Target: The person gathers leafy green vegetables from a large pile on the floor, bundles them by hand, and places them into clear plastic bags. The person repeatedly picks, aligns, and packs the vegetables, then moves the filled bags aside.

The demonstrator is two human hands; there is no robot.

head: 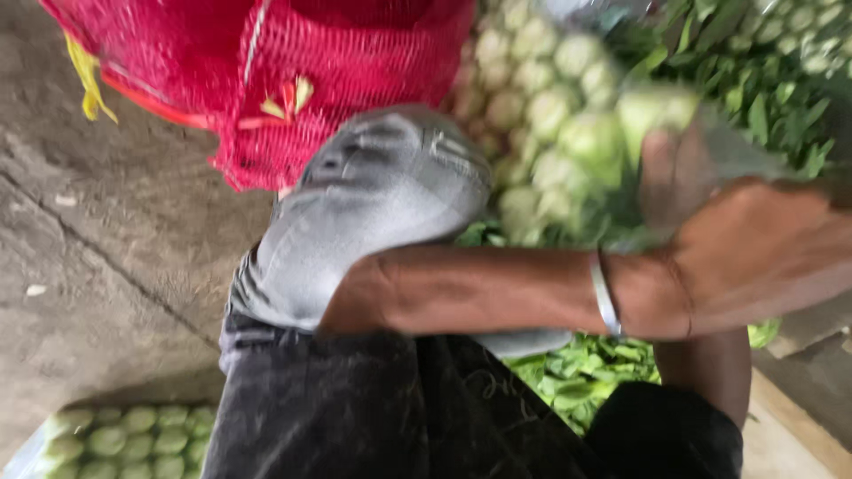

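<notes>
one head-worn view, steeply downward and close over knee (382,177), forearm, green produce (568,115)

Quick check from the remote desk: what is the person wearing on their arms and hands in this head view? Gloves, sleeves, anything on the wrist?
No gloves: the one hand in clear view is bare. Its forearm is bare too, with no sleeve visible on it. A thin silver-coloured metal bangle circles the wrist. A second bare arm shows below it, with its hand hidden. The picture is motion-blurred, so finer details such as rings cannot be made out.
</notes>
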